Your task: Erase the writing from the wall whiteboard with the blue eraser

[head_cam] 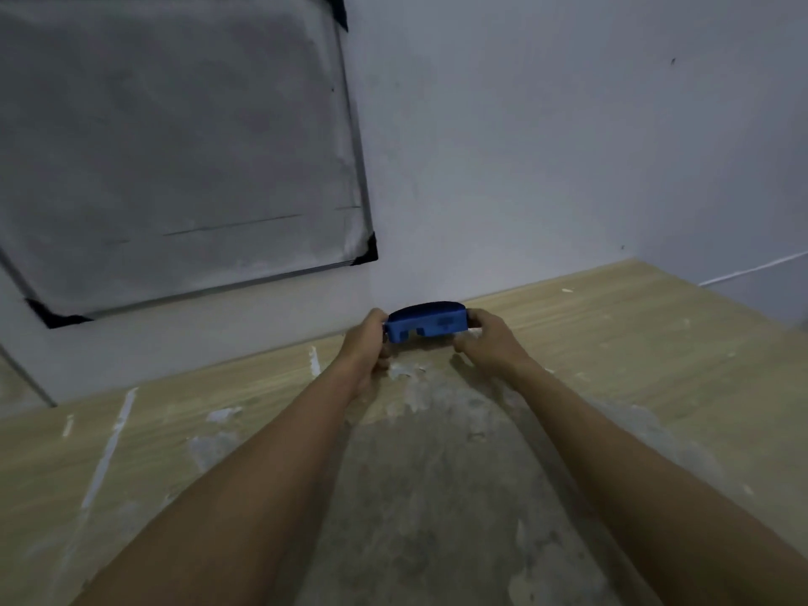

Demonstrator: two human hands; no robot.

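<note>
Both hands grasp the eraser [426, 327] by its ends: left grip [366, 343], right grip [492, 338], low over the table [612, 343]. Whiteboard [175, 146] up left, smudged grey.

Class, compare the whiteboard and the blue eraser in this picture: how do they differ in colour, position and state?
The whiteboard is grey-smudged with a few faint lines; the blue eraser is solid blue. The whiteboard hangs on the wall, untouched; the blue eraser is down at the floor, gripped at its ends by the left hand and right hand. The whiteboard looks far larger.
</note>
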